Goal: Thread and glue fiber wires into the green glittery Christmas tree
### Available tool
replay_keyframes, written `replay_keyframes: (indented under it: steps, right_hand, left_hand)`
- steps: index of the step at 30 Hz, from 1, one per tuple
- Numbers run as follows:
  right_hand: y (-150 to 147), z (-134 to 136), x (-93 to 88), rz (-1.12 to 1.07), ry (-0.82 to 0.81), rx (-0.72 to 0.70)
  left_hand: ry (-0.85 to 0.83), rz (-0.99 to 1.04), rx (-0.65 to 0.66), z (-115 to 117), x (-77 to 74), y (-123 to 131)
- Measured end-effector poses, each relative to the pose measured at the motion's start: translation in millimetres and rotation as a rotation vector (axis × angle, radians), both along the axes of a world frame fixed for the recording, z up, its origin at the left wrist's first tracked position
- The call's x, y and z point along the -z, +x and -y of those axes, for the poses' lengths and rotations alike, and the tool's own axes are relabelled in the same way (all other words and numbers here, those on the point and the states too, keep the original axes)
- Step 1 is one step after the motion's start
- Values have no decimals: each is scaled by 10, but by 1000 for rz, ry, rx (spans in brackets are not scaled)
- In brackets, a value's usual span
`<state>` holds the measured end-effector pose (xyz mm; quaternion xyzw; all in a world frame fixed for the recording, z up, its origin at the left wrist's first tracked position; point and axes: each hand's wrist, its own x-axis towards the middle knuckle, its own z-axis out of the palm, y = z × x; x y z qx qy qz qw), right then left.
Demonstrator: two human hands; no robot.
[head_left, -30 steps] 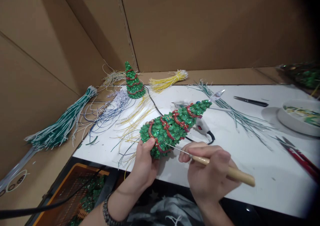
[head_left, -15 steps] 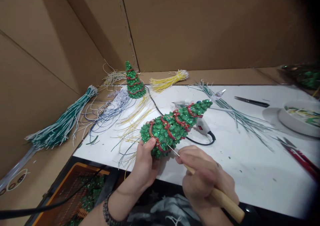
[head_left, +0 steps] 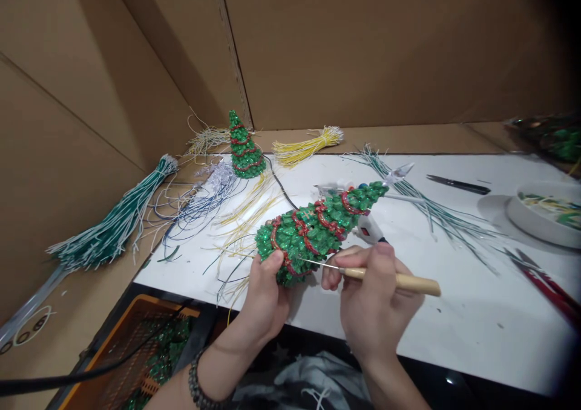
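Observation:
My left hand [head_left: 265, 295] is closed around the base of a green sequinned Christmas tree [head_left: 318, 228] wound with red garland; the tree lies tilted, its tip pointing up and right. My right hand [head_left: 372, 304] grips a wooden-handled awl [head_left: 399, 282], whose thin metal point touches the tree's lower side near the base. Behind the tree a white glue gun [head_left: 370, 228] lies on the white tabletop [head_left: 454, 313]. A second, finished small tree [head_left: 244, 147] stands upright at the back left.
Bundles of wire lie about: green-white [head_left: 109, 231] at left, yellow [head_left: 306, 147] at the back, blue-white [head_left: 200, 201], and green strands [head_left: 426, 207]. Black scissors [head_left: 456, 184], a white bowl [head_left: 544, 213] and red-handled pliers [head_left: 544, 286] are at right. Cardboard walls surround the table; an orange basket [head_left: 136, 361] sits below.
My right hand swung the awl handle from low and right up to nearly level, keeping its point at the tree's base. The left hand and tree stayed put.

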<state>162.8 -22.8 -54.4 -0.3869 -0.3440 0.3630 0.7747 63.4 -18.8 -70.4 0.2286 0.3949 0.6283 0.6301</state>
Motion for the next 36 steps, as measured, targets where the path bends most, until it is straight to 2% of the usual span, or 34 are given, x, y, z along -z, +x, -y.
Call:
replay_keyframes:
  steps: [3, 5, 10, 14, 18, 21, 32, 36]
  right_hand:
    - [8, -9, 8, -58, -42, -60]
    - [10, 4, 18, -73, -26, -50]
    - [13, 61, 64, 1, 212, 65]
    - [21, 90, 140, 177, 336, 126]
    - [40, 101, 223, 424, 348, 191]
    - [52, 93, 257, 499, 396, 194]
    - [45, 100, 258, 472, 409, 171]
    - [17, 100, 244, 491, 401, 219]
  left_hand:
    - [6, -11, 1, -3, -17, 6]
    - [6, 0, -5, -5, -26, 4]
    - [-64, 69, -5, 8, -39, -10]
    - [-65, 68, -19, 24, -3, -14]
    - [-67, 70, -24, 33, 11, -10]
    - [-76, 74, -40, 36, -15, -6]
    - [-58, 44, -21, 31, -34, -16]
    - [-29, 63, -14, 34, -44, -12]
